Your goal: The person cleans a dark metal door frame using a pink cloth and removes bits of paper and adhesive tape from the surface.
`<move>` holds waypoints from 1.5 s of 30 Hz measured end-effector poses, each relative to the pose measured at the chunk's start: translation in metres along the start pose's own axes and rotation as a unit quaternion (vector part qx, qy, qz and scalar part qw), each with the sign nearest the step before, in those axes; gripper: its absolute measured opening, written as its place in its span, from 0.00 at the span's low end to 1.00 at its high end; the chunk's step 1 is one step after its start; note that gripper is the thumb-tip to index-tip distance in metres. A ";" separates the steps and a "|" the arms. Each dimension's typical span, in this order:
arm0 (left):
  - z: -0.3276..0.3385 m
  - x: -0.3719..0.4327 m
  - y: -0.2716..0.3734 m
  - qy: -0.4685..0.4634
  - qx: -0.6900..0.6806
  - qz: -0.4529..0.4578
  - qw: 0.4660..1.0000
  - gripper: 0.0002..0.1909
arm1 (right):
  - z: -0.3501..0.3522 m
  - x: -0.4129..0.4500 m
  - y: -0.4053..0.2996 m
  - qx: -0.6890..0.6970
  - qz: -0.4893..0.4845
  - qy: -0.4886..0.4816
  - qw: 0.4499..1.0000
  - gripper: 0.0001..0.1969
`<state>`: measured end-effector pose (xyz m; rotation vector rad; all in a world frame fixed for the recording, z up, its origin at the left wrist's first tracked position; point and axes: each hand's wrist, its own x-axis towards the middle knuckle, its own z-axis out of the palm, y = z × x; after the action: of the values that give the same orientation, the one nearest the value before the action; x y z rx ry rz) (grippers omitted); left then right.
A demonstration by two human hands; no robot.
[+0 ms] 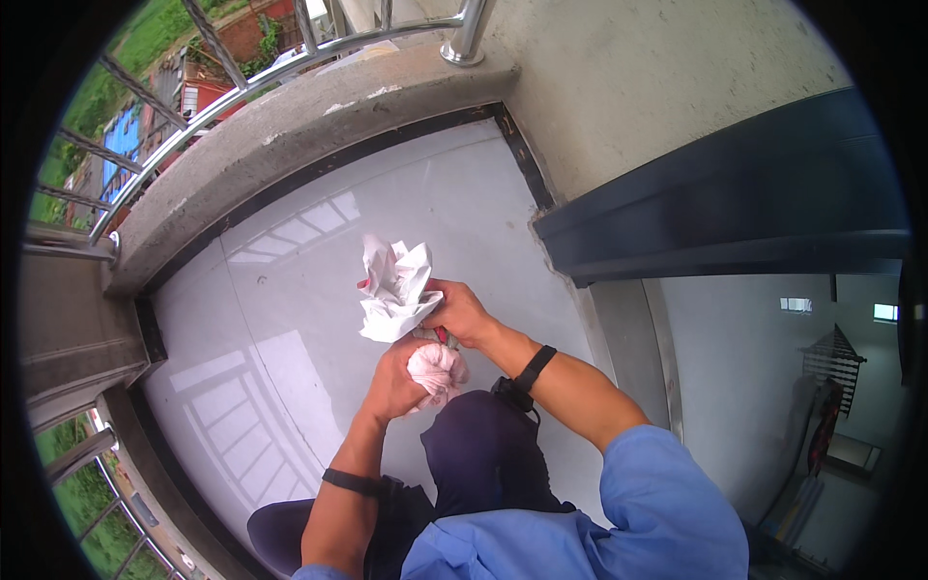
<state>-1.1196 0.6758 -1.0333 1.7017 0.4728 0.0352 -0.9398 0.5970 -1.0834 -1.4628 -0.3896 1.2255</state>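
Observation:
My left hand [395,380] is closed around a bunched pale pink cloth [438,368], which bulges out beside the thumb. Just above it, my right hand [461,313] grips the lower part of a crumpled white sheet [397,286], paper or thin plastic, with reddish patches at its left edge. Both hands meet in front of my bent knee [482,449]. A small red and greenish bit [441,334] shows between them; what it belongs to is hidden by the fingers.
Glossy pale floor tiles [304,290] spread beneath the hands. A low concrete kerb [290,123] with a metal railing [239,90] borders the far and left sides. To the right are a rough wall [652,80], a dark door frame [725,196] and a room's floor [710,362].

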 end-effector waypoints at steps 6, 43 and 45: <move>0.000 0.000 -0.003 0.083 0.106 0.019 0.991 0.36 | -0.026 0.005 -0.005 -0.255 -0.049 0.178 0.949 0.27; -0.043 0.009 0.011 0.118 -0.228 -0.084 0.963 0.50 | -0.017 -0.023 -0.024 -0.262 -0.133 0.047 0.955 0.15; -0.064 0.007 0.021 0.158 -0.175 -0.102 0.966 0.44 | -0.038 -0.005 -0.016 -0.305 -0.088 0.121 0.941 0.16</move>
<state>-1.1252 0.7360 -1.0025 1.2956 0.8280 0.2297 -0.9036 0.5778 -1.0734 -2.0296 -0.7587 0.7928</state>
